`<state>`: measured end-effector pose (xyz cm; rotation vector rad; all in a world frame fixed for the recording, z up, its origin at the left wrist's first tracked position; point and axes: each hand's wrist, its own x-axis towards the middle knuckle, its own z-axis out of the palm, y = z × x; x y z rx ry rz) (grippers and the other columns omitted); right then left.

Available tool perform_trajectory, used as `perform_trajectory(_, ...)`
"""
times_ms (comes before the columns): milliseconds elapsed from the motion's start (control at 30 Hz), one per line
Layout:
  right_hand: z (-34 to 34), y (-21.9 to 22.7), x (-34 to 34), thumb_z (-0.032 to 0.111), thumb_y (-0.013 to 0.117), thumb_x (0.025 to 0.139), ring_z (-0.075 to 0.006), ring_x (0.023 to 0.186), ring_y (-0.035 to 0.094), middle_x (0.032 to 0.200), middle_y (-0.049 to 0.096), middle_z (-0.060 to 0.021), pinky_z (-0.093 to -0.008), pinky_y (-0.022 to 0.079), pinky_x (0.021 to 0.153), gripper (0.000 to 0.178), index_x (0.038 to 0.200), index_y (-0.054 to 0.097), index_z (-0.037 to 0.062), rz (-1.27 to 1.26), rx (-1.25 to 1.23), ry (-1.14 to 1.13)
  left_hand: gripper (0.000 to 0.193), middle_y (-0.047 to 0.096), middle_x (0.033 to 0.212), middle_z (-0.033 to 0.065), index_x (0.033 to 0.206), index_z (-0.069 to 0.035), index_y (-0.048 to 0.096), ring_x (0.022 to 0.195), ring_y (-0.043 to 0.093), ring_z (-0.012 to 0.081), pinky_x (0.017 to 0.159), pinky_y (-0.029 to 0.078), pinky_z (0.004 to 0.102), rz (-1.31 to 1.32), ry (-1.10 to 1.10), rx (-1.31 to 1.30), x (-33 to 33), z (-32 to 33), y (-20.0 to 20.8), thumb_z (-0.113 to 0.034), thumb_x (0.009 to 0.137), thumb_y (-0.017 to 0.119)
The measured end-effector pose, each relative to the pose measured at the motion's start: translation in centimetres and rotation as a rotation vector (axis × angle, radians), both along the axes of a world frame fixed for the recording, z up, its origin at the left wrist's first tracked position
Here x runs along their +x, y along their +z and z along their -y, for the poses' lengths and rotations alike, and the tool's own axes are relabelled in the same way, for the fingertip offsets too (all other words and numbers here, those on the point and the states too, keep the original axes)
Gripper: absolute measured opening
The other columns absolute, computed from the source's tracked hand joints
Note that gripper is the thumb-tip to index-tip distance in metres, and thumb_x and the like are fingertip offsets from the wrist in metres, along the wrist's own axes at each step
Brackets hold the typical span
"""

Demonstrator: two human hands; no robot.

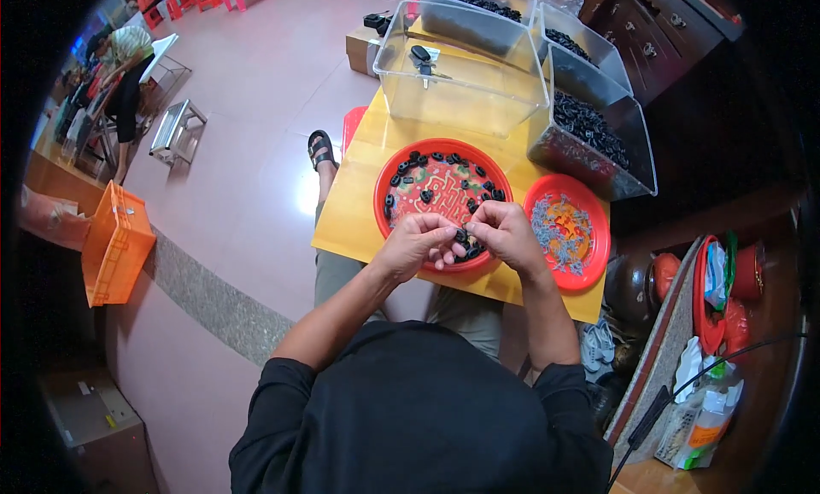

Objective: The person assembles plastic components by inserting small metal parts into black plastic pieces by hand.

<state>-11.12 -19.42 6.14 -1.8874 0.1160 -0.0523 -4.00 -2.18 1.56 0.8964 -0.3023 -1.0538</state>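
My left hand (417, 245) and my right hand (506, 238) meet over the near side of a round red tray (380, 187). Thumb and forefinger are pinched together on each hand, with the fingertips almost touching. Whatever they hold is too small and covered to make out. Small black plastic pieces (472, 205) lie around the tray's patterned floor, several of them right under my fingers. Beside my right hand stands a smaller red plate (601, 248) holding many small grey pieces (571, 259).
Clear plastic bins stand behind the trays; one (478, 110) has a black key fob (420, 54) showing in it, another (589, 174) is heaped with black parts. A yellow board (342, 229) bears the trays. An orange crate (120, 246) and a metal stool (177, 131) stand left; another person (128, 58) bends farther off.
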Motion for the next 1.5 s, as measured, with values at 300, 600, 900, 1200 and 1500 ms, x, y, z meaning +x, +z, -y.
perform_trajectory(300, 0.1, -0.2, 1.0, 0.011, 0.06, 0.079, -0.0042, 0.047, 0.045, 0.053, 0.05, 0.0019, -0.0211, 0.034, 0.041, 0.016, 0.067, 0.056, 0.0015, -0.103, 0.055, 0.085, 0.013, 0.064, 0.073, 0.0116, 0.086, -0.001, 0.057, 0.054, 0.059, 0.0108, 0.047, 0.048, 0.019, -0.009, 0.063, 0.005, -0.1, 0.2, -0.8, -0.013, 0.089, 0.052)
perform_trajectory(600, -1.3, -1.2, 0.1, 0.008, 0.063, 0.077, -0.0143, 0.061, 0.055, 0.072, 0.056, -0.0089, -0.0268, 0.044, 0.053, 0.02, 0.093, 0.059, -0.0034, 0.217, -0.265, 0.014, 0.013, 0.064, 0.074, 0.0092, 0.084, -0.004, 0.056, 0.06, 0.062, 0.0129, 0.051, 0.051, 0.0216, -0.093, 0.179, 0.033, -0.3, 0.2, -1.3, -0.016, 0.089, 0.053)
perform_trajectory(900, -2.6, -2.8, -0.3, 0.01, 0.07, 0.068, -0.0235, 0.064, 0.058, 0.072, 0.054, -0.0117, -0.0331, 0.046, 0.055, 0.03, 0.093, 0.059, -0.0006, 0.395, -0.561, -0.085, 0.012, 0.062, 0.075, 0.0055, 0.085, -0.005, 0.053, 0.064, 0.062, 0.0125, 0.054, 0.053, 0.0234, -0.071, 0.224, 0.03, -0.5, 0.8, -1.9, -0.016, 0.089, 0.054)
perform_trajectory(1200, -3.2, -3.3, -0.7, 0.001, 0.067, 0.065, -0.0244, 0.064, 0.057, 0.074, 0.055, -0.0122, -0.0329, 0.046, 0.057, 0.025, 0.089, 0.059, -0.002, 0.506, -0.508, -0.196, 0.012, 0.061, 0.076, 0.0054, 0.084, -0.005, 0.052, 0.064, 0.062, 0.0112, 0.054, 0.053, 0.0223, -0.04, 0.214, -0.018, -0.7, 1.0, -2.2, -0.015, 0.089, 0.053)
perform_trajectory(1500, -2.6, -4.1, -0.8, -0.002, 0.065, 0.065, -0.03, 0.067, 0.058, 0.076, 0.057, -0.0146, -0.0354, 0.047, 0.058, 0.026, 0.089, 0.057, -0.0024, 0.63, -0.513, -0.155, 0.011, 0.062, 0.077, 0.0062, 0.086, -0.004, 0.053, 0.065, 0.062, 0.0126, 0.057, 0.054, 0.0243, 0.007, 0.2, -0.019, -1.1, 1.1, -2.3, -0.014, 0.089, 0.052)
